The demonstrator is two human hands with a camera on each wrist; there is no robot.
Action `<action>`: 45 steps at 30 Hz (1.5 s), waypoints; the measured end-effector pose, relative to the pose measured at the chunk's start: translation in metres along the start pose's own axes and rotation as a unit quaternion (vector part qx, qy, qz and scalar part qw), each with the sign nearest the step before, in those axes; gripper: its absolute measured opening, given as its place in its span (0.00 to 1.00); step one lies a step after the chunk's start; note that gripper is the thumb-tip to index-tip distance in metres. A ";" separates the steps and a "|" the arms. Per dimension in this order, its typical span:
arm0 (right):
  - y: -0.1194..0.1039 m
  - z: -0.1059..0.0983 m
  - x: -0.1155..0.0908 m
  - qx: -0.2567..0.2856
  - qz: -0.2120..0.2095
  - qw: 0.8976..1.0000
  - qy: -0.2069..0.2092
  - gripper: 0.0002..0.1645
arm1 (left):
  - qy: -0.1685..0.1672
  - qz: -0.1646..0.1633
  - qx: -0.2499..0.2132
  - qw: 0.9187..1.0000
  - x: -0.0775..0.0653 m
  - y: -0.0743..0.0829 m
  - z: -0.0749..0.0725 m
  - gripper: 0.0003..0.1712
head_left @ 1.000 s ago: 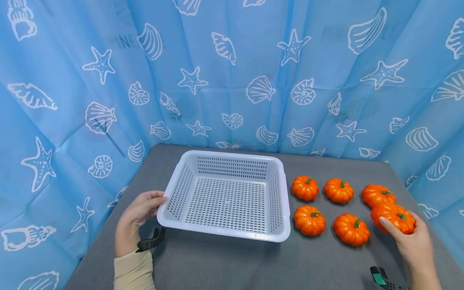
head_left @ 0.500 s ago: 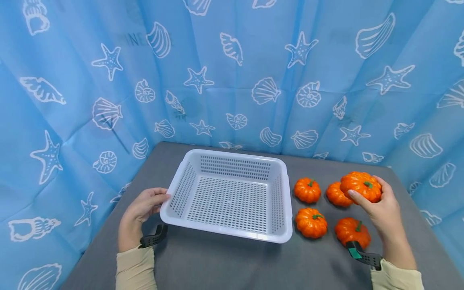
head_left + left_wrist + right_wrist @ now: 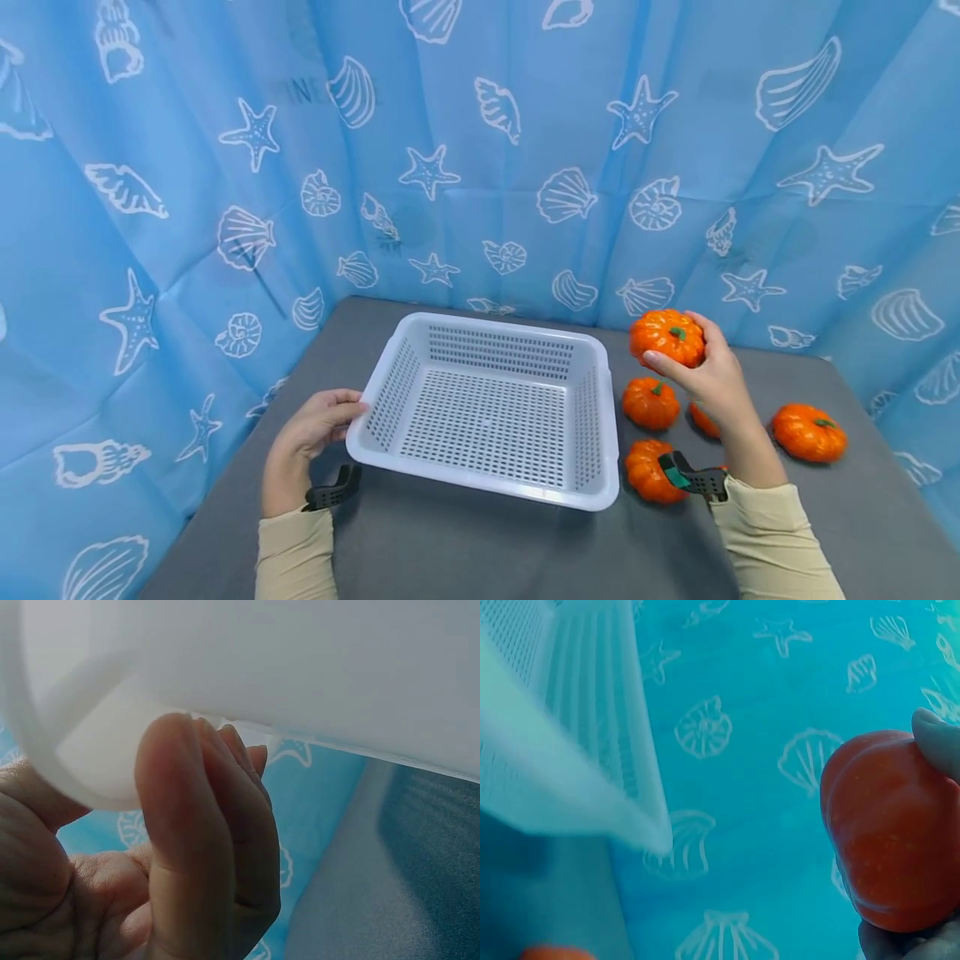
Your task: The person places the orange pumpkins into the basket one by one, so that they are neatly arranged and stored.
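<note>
My left hand [image 3: 321, 423] grips the left rim of a white plastic basket [image 3: 480, 487]. In the left wrist view its fingers [image 3: 187, 825] curl up against the underside of the basket wall [image 3: 315, 667]. Raised above the table, an orange toy pumpkin [image 3: 663, 337] with a green stem is held by my right hand [image 3: 716, 379], thumb on the near side. The right wrist view has that pumpkin [image 3: 892, 832] between thumb and fingers, apart from the basket's edge [image 3: 656, 832]. No pumpkin lies inside the basket.
Several more orange pumpkins sit right of the basket, including a back one [image 3: 651, 403], a front one [image 3: 651, 472] and one farther right [image 3: 810, 433]. My right forearm partly hides others. A blue shell-patterned curtain [image 3: 465, 167] borders the grey table [image 3: 465, 550].
My right hand has lifted the pumpkin off the right side and carried it left and toward the back, near the basket's right side. My left hand keeps its hold on the rim.
</note>
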State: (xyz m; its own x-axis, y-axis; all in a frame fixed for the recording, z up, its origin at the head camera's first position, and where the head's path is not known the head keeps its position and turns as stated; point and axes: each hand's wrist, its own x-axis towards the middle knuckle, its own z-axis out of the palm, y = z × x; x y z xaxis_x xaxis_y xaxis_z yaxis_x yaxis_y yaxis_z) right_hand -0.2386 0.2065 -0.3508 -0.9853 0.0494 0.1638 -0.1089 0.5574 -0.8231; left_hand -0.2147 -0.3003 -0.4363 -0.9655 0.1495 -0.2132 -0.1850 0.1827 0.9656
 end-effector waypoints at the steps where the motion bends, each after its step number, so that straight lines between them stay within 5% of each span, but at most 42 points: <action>1: -0.003 0.004 0.003 0.005 -0.004 1.000 -0.005 0.52 | 0.000 0.000 -0.002 1.000 0.000 0.000 0.000 0.25; 20: -0.047 0.105 0.056 0.106 -0.050 0.983 -0.140 0.51 | 0.010 -0.006 -0.015 1.000 0.004 -0.003 -0.002 0.23; 29: -0.063 0.160 0.063 0.097 -0.053 0.978 -0.179 0.49 | 0.010 -0.006 -0.022 1.000 0.007 -0.005 -0.002 0.22; 36: -0.075 0.187 0.063 0.111 -0.040 0.969 -0.218 0.50 | -0.010 0.005 -0.034 0.999 0.009 -0.007 -0.001 0.20; 45: -0.073 0.229 0.065 0.074 -0.048 0.964 -0.251 0.50 | 0.004 -0.004 -0.024 1.000 0.007 -0.006 -0.002 0.21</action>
State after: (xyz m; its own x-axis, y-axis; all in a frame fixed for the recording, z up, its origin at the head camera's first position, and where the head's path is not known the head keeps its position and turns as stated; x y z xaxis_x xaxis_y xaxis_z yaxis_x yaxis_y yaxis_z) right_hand -0.3251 -0.0207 -0.4044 -0.9054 -0.4243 -0.0098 -0.1843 0.4139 -0.8915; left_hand -0.2209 -0.3027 -0.4433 -0.9653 0.1404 -0.2203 -0.2014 0.1370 0.9699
